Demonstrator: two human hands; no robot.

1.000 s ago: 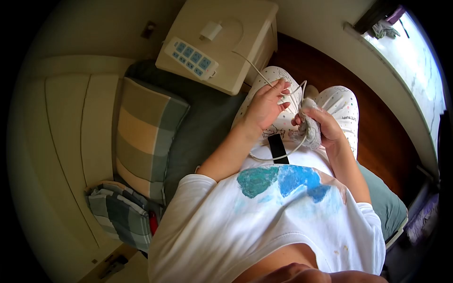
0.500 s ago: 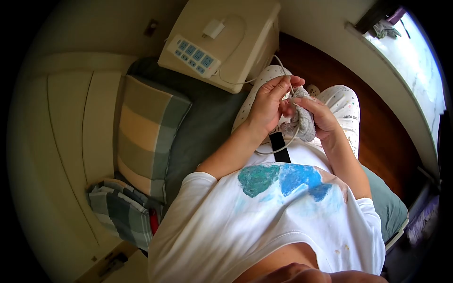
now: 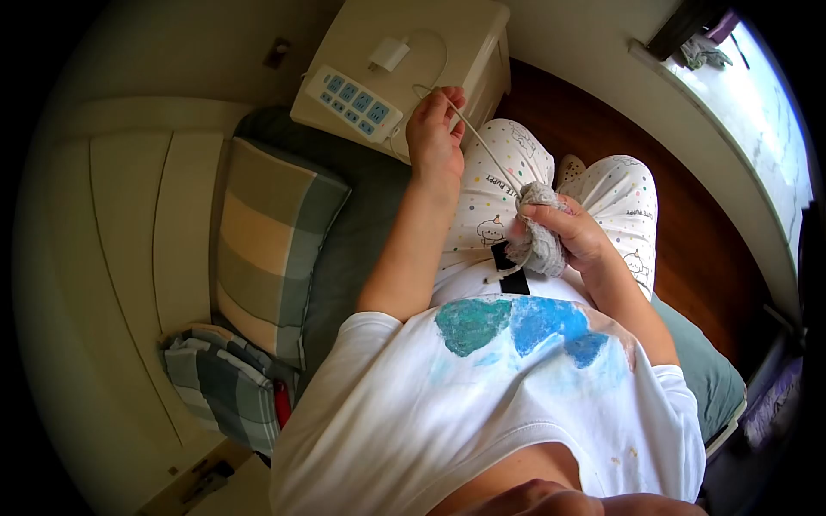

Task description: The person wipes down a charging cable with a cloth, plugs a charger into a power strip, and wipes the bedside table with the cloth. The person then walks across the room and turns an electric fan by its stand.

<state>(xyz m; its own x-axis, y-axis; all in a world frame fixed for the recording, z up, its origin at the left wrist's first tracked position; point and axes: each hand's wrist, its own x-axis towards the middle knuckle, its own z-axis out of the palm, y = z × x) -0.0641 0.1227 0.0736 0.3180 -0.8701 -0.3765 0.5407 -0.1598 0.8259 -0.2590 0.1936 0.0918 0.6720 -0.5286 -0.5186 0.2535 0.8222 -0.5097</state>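
Observation:
My left hand [image 3: 437, 138] is raised near the edge of the bedside cabinet, its fingers pinching a thin white cable [image 3: 486, 146]. The cable runs taut from there down to a grey fluffy cloth [image 3: 542, 245] over my lap. My right hand [image 3: 575, 225] is wrapped round that cloth, thumb on top, with the cable passing into it. A short cable end with a light plug [image 3: 496, 277] sticks out below the cloth, above a black flat object [image 3: 514, 281] on my lap.
On the bedside cabinet [image 3: 469, 64] lie a white charger [image 3: 389, 54] and a power strip [image 3: 354, 103]. A striped pillow [image 3: 262, 249] and folded plaid fabric [image 3: 219, 378] are at the left. A windowsill [image 3: 731, 103] is at the upper right.
My left hand has moved away from the cloth, up and left toward the cabinet, drawing the cable straight. The cable's loop over my lap has shrunk to a short end. My right hand keeps the cloth.

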